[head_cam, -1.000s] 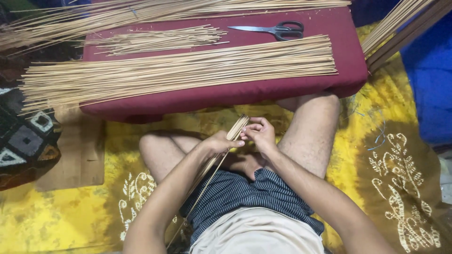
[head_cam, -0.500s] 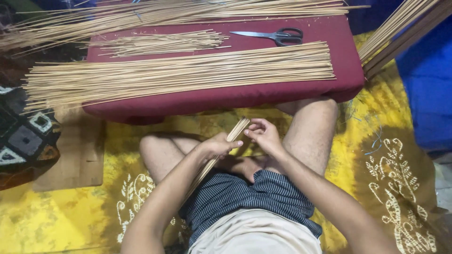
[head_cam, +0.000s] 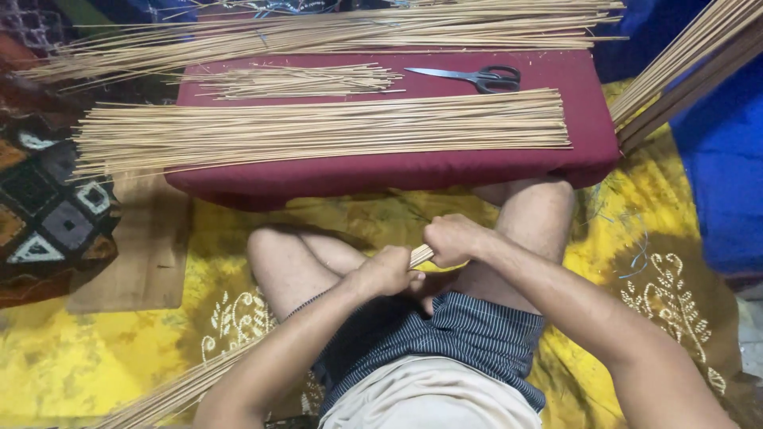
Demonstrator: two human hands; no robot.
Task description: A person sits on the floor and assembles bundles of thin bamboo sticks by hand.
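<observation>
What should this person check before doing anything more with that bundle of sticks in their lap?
1. Left hand gripping the stick bundle: ok.
2. Right hand closed on the bundle's upper end: ok.
3. Bundle ends even: cannot tell, the hands cover them.
4. Scissors lying shut on the red cushion, away from the hands: ok.
5. Long sticks lying in a neat row on the cushion: ok.

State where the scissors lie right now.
In the head view, the scissors lie on the maroon cushion, toward its far right, between two rows of thin sticks.
</observation>
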